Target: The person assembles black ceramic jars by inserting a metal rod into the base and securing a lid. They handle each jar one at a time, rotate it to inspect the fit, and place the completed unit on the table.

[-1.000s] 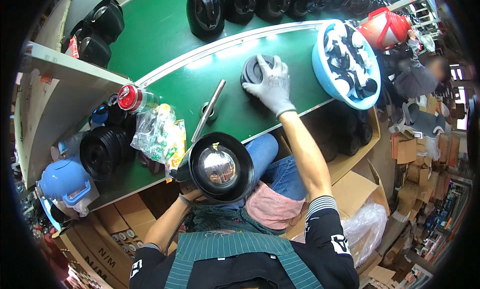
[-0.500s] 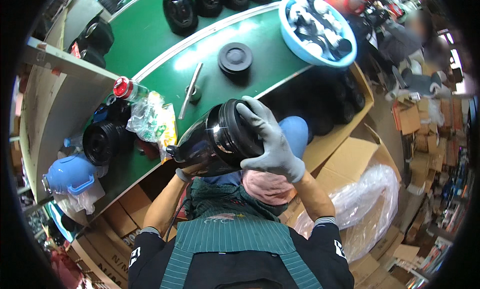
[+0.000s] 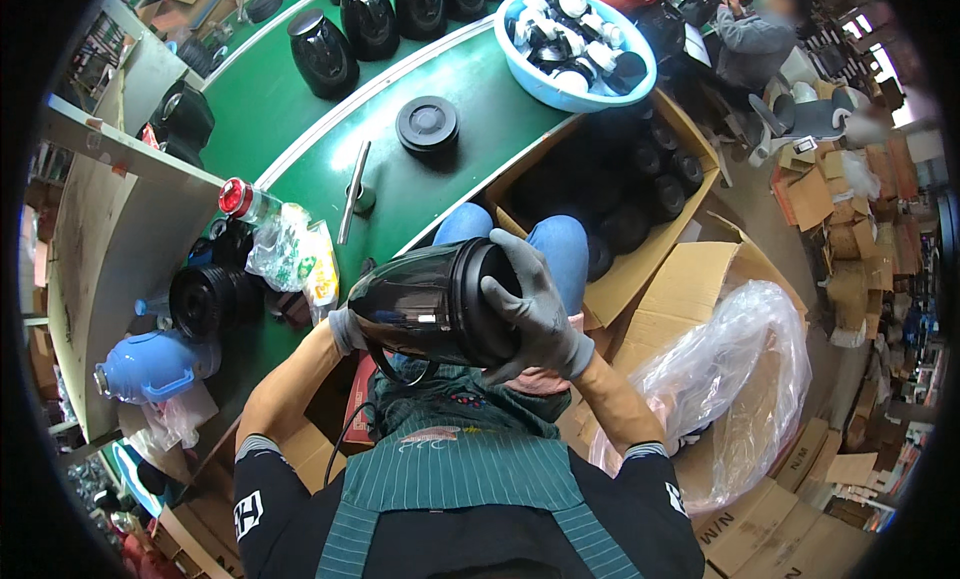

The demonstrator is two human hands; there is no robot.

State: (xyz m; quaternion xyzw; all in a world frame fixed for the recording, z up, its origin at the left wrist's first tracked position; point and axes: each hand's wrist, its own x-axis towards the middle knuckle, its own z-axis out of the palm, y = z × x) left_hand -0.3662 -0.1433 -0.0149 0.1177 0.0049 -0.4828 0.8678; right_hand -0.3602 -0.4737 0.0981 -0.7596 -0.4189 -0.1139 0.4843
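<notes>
Far left there's a blue jug (image 3: 150, 367), then a bunch of black ringed discs (image 3: 203, 301), then a clear jar with a red lid (image 3: 252, 201) right by a crinkly plastic bag (image 3: 285, 249). Left hand (image 3: 346, 331) is at the narrower end of a glossy black vessel (image 3: 408, 307), but only a bit of grey glove shows, so I can't tell what its fingers are doing. The vessel lies on its side above the lap, with a dark loop hanging underneath (handle, I'd say). Past it on the green table (image 3: 485, 144) are a metal rod (image 3: 353, 197) and a round black lid-like piece (image 3: 428, 125). Right hand (image 3: 540, 324), also gloved, has its fingers spread and curled around the vessel's wide end. Further right: a light blue basin (image 3: 580, 103) full of black-and-white parts.
</notes>
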